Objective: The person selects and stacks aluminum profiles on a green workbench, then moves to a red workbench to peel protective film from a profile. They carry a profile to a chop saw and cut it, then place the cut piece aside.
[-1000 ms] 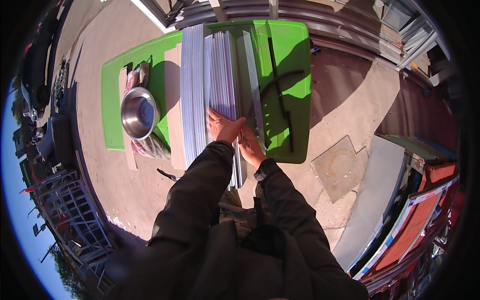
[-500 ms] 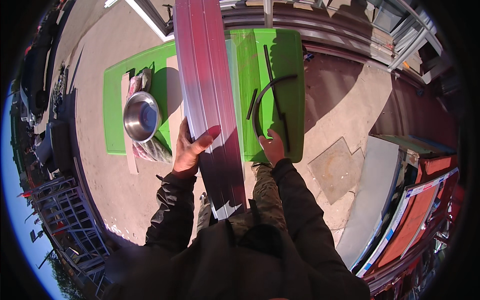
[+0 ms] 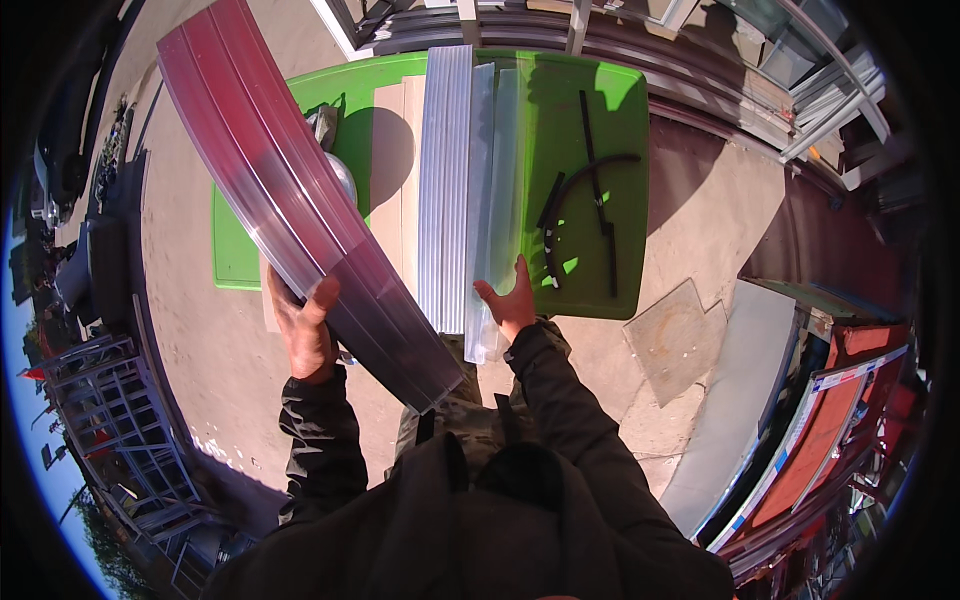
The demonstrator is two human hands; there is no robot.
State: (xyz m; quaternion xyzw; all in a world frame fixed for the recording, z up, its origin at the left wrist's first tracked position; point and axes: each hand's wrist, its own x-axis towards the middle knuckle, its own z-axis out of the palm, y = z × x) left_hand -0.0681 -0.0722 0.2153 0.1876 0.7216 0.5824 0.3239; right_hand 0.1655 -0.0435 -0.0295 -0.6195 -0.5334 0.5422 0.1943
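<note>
Ribbed panel (image 3: pixel 300 210) rides tilted above my left hand (image 3: pixel 305 335), fingers curled under its edge for support; my right hand (image 3: pixel 512 305), spread flat, steadies the clear strip (image 3: pixel 492 220) on the green table (image 3: pixel 610 110).

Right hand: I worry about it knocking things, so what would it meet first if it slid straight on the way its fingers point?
The right hand already rests on the clear plastic profile strip; further ahead lies only the green table top, though depth is uncertain.

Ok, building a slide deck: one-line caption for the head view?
Left hand lifts a long ribbed panel off a green table; right hand rests on stacked panels.
</note>
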